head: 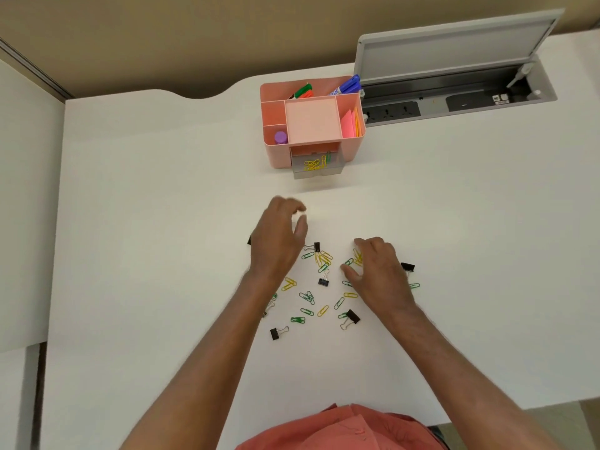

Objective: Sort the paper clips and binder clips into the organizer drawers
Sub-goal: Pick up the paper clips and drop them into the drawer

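A pink desk organizer (276, 154) stands at the back of the white table, its clear drawer (316, 168) pulled out and holding yellow and green paper clips. Several green and yellow paper clips (306, 297) and black binder clips (323, 281) lie scattered in front of me. My left hand (276, 241) hovers above the pile's far left, fingers loosely curved and blurred, holding nothing that I can see. My right hand (376, 271) is lowered over the pile's right side, its fingertips at a cluster of yellow and green clips (357, 259); whether it pinches one is hidden.
The organizer's top compartments hold markers (347, 86), sticky notes (349, 123) and a purple cap (281, 137). Behind it to the right a grey cable box (454, 92) sits in the table with its lid raised. A partition stands along the left.
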